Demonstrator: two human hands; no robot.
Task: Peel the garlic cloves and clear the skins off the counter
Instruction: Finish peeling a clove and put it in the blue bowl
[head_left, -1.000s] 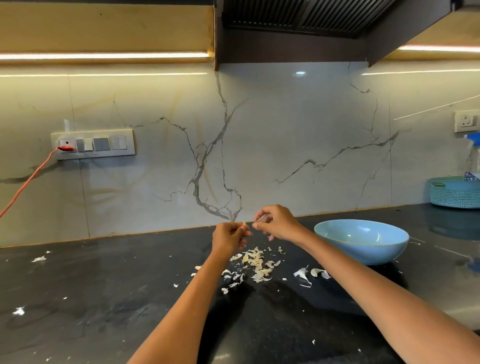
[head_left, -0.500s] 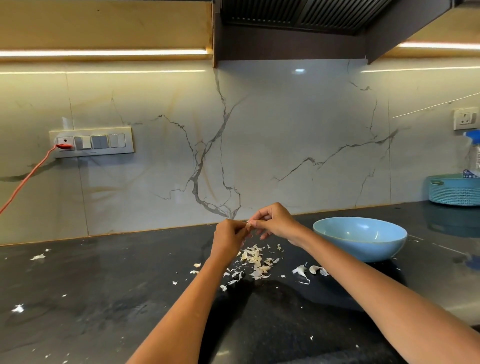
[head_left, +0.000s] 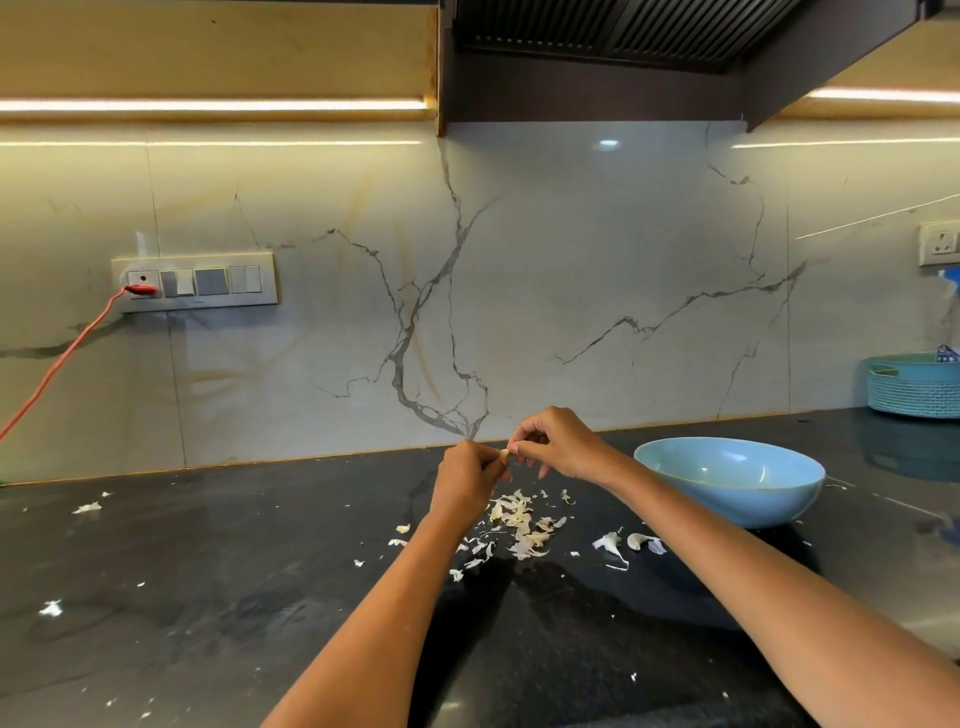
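Both hands meet mid-frame: left hand (head_left: 465, 475) grips a small pale garlic clove (head_left: 504, 453), right hand (head_left: 558, 441) pinches its skin; I judge peelings drop onto the heap of papery white skins (head_left: 519, 525).

Two bare forearms, left hand (head_left: 465, 475), right hand (head_left: 558, 441), no sleeves, no jewellery visible

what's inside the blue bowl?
The blue bowl shows only its glossy far inner wall with light reflections; no cloves are visible there. Its near rim hides the bottom, so anything lying there cannot be seen.
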